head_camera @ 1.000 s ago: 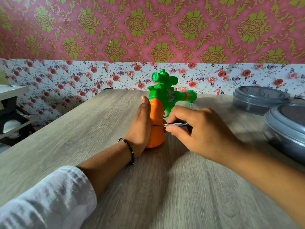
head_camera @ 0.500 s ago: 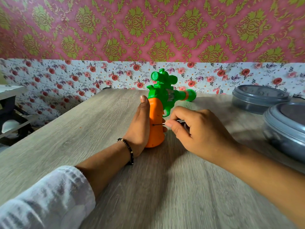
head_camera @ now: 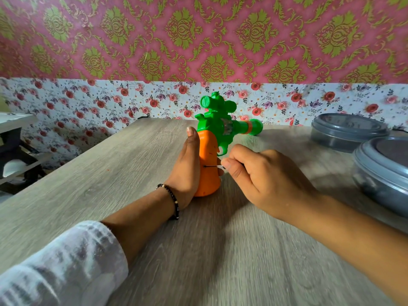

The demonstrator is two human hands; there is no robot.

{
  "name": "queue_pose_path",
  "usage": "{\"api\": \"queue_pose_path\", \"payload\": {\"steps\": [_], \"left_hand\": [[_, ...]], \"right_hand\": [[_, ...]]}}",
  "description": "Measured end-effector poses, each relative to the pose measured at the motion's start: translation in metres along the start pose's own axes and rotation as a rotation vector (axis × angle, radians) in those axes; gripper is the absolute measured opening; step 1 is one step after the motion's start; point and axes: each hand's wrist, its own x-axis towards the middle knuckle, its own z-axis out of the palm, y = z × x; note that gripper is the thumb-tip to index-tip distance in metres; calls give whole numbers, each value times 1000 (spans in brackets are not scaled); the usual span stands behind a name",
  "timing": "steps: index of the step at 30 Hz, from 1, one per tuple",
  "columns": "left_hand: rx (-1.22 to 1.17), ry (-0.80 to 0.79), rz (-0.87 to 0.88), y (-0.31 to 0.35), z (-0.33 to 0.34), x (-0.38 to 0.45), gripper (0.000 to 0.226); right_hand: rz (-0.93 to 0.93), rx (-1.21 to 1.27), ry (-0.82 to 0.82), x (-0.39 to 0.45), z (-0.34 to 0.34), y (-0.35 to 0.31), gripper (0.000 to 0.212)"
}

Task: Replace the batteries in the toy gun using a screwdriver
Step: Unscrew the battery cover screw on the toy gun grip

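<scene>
The toy gun point(head_camera: 217, 131) stands upright on its orange grip on the wooden table point(head_camera: 110, 173), its green barrel pointing right. My left hand point(head_camera: 186, 171) wraps the orange grip from the left, thumb up along it. My right hand point(head_camera: 262, 175) pinches a small screwdriver point(head_camera: 213, 166), whose thin metal shaft runs level into the side of the orange grip. The screwdriver's handle is hidden inside my fingers.
Two grey lidded round containers sit at the right: one at the back point(head_camera: 346, 131) and a larger one nearer point(head_camera: 384, 171). A floral-papered wall runs behind the table. A shelf unit point(head_camera: 15, 138) stands off the table's left edge.
My right hand has closed further over the screwdriver, so less of the shaft shows. The gun and my left hand stay in place.
</scene>
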Motion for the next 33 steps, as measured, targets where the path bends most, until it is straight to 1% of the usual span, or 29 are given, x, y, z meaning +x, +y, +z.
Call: {"api": "queue_pose_path", "payload": {"steps": [3, 5, 8, 11, 13, 14, 15, 17, 19, 21, 25, 29, 33], "left_hand": [[9, 14, 12, 0, 1, -1, 98], [22, 30, 23, -1, 0, 1, 97], [3, -1, 24, -2, 0, 0, 98], [1, -22, 23, -2, 0, 0, 98], [27, -11, 22, -1, 0, 0, 99], [52, -1, 17, -2, -1, 1, 102], [67, 4, 13, -3, -2, 1, 105], [44, 2, 8, -3, -3, 2, 104], [15, -19, 11, -4, -2, 1, 100], [-12, -35, 17, -3, 0, 0, 98], [-9, -31, -2, -3, -1, 1, 98], [9, -31, -1, -5, -2, 2, 99], [-12, -19, -5, -5, -2, 4, 98]], "right_hand": [[-24, 30, -16, 1, 0, 3, 29], [-24, 75, -38, 2, 0, 4, 27], [9, 201, -68, 4, 0, 8, 15], [64, 361, -51, 5, 0, 8, 4], [78, 431, -49, 5, 1, 5, 6], [80, 437, -50, 4, 2, 3, 11], [86, 421, -48, 3, 3, 2, 17], [111, 334, -30, 3, 4, 2, 29], [133, 209, -8, 3, 4, 5, 33], [130, 178, -9, 3, 4, 7, 31], [63, 248, -48, 5, 3, 6, 26], [58, 279, -88, 6, 0, 5, 24], [117, 110, -91, 4, 0, 6, 32]]}}
